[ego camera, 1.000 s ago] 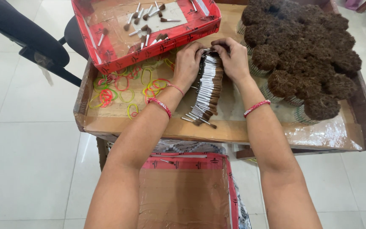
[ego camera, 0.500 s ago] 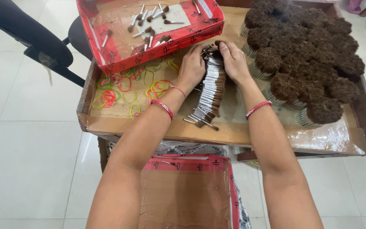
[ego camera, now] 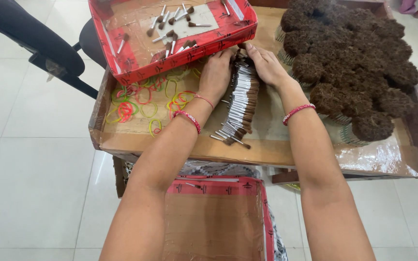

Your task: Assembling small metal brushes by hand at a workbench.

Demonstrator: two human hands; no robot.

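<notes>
Light: bright, even daylight, soft shadows under the arms
Glare: sheen on the plastic wrap (ego camera: 388, 157)
Focus: sharp, slight edge stretch
</notes>
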